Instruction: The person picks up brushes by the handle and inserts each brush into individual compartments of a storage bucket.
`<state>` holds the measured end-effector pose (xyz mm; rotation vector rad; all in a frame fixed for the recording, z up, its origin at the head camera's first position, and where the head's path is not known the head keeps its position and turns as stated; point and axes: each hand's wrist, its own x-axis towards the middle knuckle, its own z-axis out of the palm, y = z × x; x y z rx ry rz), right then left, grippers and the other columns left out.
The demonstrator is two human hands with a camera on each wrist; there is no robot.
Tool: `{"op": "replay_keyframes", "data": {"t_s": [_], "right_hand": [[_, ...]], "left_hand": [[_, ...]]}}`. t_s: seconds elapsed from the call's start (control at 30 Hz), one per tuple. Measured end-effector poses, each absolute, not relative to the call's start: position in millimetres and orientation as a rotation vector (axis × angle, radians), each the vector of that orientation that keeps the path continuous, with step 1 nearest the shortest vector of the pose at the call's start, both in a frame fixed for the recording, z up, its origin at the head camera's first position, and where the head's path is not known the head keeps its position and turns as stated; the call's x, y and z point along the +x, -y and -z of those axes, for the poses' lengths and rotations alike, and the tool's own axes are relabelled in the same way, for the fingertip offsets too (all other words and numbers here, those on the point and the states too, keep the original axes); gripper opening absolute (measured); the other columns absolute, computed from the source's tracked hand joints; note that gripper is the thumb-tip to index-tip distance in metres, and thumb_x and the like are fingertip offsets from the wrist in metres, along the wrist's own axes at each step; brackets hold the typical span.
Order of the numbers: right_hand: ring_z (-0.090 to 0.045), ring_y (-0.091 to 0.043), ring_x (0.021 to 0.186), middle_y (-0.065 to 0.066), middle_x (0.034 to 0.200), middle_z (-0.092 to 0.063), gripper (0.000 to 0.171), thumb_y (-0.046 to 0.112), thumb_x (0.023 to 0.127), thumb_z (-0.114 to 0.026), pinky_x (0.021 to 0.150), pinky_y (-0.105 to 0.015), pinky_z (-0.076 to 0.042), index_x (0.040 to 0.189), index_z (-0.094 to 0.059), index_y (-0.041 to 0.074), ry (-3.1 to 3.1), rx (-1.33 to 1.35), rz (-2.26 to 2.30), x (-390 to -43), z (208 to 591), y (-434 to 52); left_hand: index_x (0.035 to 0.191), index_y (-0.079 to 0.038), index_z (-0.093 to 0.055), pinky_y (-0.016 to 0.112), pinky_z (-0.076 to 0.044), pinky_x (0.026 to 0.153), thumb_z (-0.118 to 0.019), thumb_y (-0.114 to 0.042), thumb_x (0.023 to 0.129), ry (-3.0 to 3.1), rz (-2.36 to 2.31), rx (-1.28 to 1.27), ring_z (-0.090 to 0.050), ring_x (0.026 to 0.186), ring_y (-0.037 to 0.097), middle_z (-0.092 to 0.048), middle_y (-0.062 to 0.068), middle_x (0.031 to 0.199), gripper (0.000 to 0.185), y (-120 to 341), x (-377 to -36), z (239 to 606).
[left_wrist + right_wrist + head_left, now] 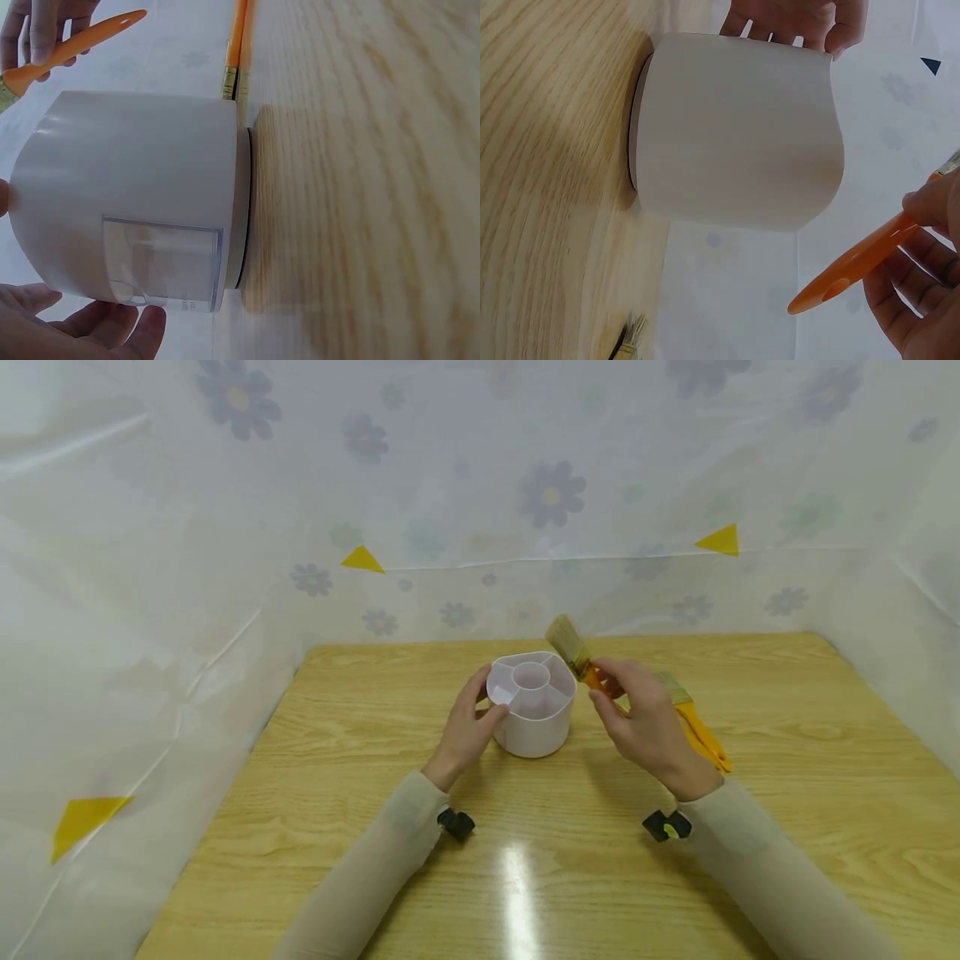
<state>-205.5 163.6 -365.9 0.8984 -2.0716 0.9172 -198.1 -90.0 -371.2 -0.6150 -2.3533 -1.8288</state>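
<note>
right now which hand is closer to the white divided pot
Left. The left hand grips the white divided pot by its left side. The right hand is off to the pot's right, apart from it, holding an orange-handled brush over its rim.

A makeshift recording booth set up for tabletop work is shown, rather than a lived-in room. A light wooden table (pixel 375 860) is enclosed on the left, far and right sides by a translucent white plastic sheet (pixel 135 568) printed with faded flowers, and small yellow triangle markers (pixel 362 560) are stuck onto it. Small black wrist-worn cameras (pixel 456 823) are seen at the near edge of the table.
</note>
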Motion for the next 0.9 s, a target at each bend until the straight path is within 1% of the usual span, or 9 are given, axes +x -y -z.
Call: {"op": "replay_keyframes", "data": {"t_s": [0.1, 0.17, 0.23, 0.4, 0.57, 0.7, 0.9], "right_hand": [[-0.058, -0.021, 0.081, -0.014, 0.101, -0.062, 0.043, -0.009, 0.081, -0.069, 0.068, -0.029, -0.048, 0.122, -0.059, -0.003, 2.073, 0.901, -0.929, -206, 365, -160], [-0.058, -0.021, 0.081, -0.014, 0.101, -0.062, 0.043, -0.008, 0.081, -0.069, 0.07, -0.026, -0.048, 0.122, -0.058, -0.003, 2.077, 0.902, -0.935, -207, 364, -158], [-0.058, -0.021, 0.081, -0.014, 0.101, -0.062, 0.043, -0.009, 0.081, -0.069, 0.07, -0.027, -0.048, 0.123, -0.058, -0.003, 2.07, 0.905, -0.942, -207, 362, -155], [-0.058, -0.021, 0.081, -0.014, 0.1, -0.062, 0.044, -0.008, 0.081, -0.07, 0.068, -0.034, -0.05, 0.123, -0.058, -0.002, 2.051, 0.91, -0.955, -208, 360, -149], [-0.059, -0.021, 0.079, -0.013, 0.099, -0.062, 0.044, -0.009, 0.08, -0.069, 0.068, -0.033, -0.051, 0.122, -0.059, -0.001, 2.025, 0.918, -1.002, -208, 358, -142], [-0.058, -0.022, 0.077, -0.014, 0.096, -0.062, 0.045, -0.011, 0.078, -0.07, 0.066, -0.034, -0.05, 0.121, -0.059, -0.002, 1.988, 0.928, -1.035, -209, 356, -137], [-0.058, -0.021, 0.08, -0.014, 0.098, -0.061, 0.044, -0.009, 0.08, -0.07, 0.068, -0.032, -0.05, 0.122, -0.058, -0.002, 1.993, 0.943, -1.038, -210, 355, -132]], "left_hand": [[0.146, 0.007, -0.027, 0.054, -0.042, 0.097, -0.053, -0.002, 0.093, 2.352, 1.834, -0.616, -0.04, 0.127, 0.043, -0.036, 0.029, 0.142, 0.06, 90, -198, 371], [0.146, 0.007, -0.027, 0.054, -0.042, 0.097, -0.053, -0.002, 0.093, 2.352, 1.836, -0.617, -0.04, 0.128, 0.043, -0.036, 0.029, 0.142, 0.06, 89, -199, 370], [0.146, 0.007, -0.026, 0.054, -0.042, 0.097, -0.053, -0.002, 0.093, 2.353, 1.838, -0.619, -0.04, 0.127, 0.043, -0.036, 0.029, 0.142, 0.06, 89, -199, 370], [0.146, 0.008, -0.025, 0.054, -0.041, 0.097, -0.052, -0.002, 0.093, 2.349, 1.846, -0.606, -0.04, 0.127, 0.044, -0.035, 0.03, 0.142, 0.061, 89, -198, 370], [0.147, 0.007, -0.025, 0.053, -0.041, 0.098, -0.052, -0.002, 0.093, 2.367, 1.845, -0.581, -0.04, 0.128, 0.043, -0.035, 0.029, 0.143, 0.061, 90, -197, 370], [0.147, 0.007, -0.025, 0.053, -0.041, 0.098, -0.052, 0.0, 0.093, 2.371, 1.847, -0.577, -0.039, 0.128, 0.043, -0.035, 0.029, 0.143, 0.061, 90, -197, 371], [0.147, 0.008, -0.024, 0.052, -0.042, 0.098, -0.051, 0.001, 0.093, 2.376, 1.837, -0.595, -0.04, 0.128, 0.043, -0.035, 0.029, 0.142, 0.061, 90, -198, 371]]}}
